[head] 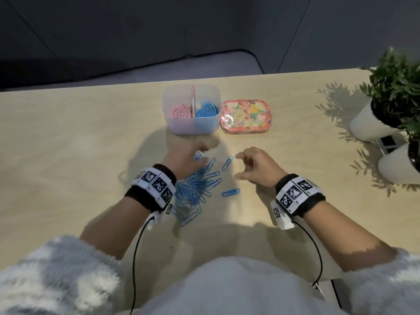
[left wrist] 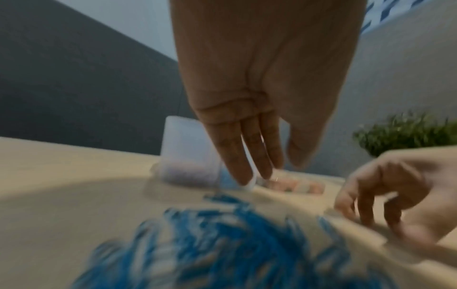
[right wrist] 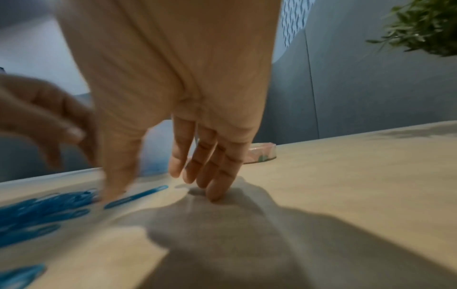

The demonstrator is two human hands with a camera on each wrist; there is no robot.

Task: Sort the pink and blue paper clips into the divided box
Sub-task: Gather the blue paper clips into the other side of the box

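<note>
The translucent divided box [head: 192,125] stands at the table's far middle, with pink clips [head: 180,111] in its left half and blue clips [head: 206,110] in its right half. A pile of blue clips [head: 195,189] lies on the table under my left wrist; no pink clips show on the table. My left hand [head: 201,153] hovers over the pile's far end with straight fingers [left wrist: 237,156] and holds nothing I can see. My right hand [head: 238,165] is to the pile's right, fingertips [right wrist: 217,187] on the bare table and thumb beside a loose blue clip [right wrist: 138,196].
A floral tin [head: 245,117] sits right of the box. Two white plant pots [head: 368,126] [head: 397,167] stand at the right edge, with a small dark object between them. Loose blue clips [head: 230,192] lie between my hands.
</note>
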